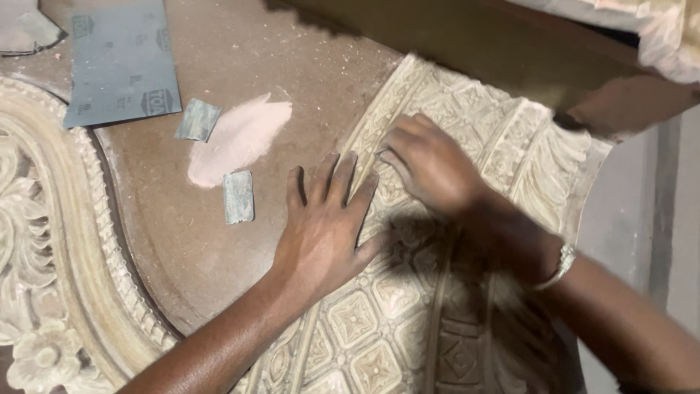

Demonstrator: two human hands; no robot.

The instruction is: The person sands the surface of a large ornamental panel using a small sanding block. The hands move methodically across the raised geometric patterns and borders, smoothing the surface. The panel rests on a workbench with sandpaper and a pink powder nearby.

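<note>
A curved carved wooden panel (467,124) with square flower motifs and leaf borders lies across the brown board. My left hand (324,226) rests flat on the panel's left edge, fingers spread and pressing down. My right hand (430,164) is bent over the carved border just right of it, fingertips pinched against the groove; whether it holds a small piece of sandpaper is hidden by the fingers. A metal bracelet (561,264) sits on my right wrist.
A large grey sandpaper sheet (120,62) lies at the top left, with two small folded sandpaper pieces (238,196) (197,120) and a pale dust patch (237,138) nearby. Another carved arch with flowers (44,241) runs along the left. A dark wooden beam (510,51) crosses the top.
</note>
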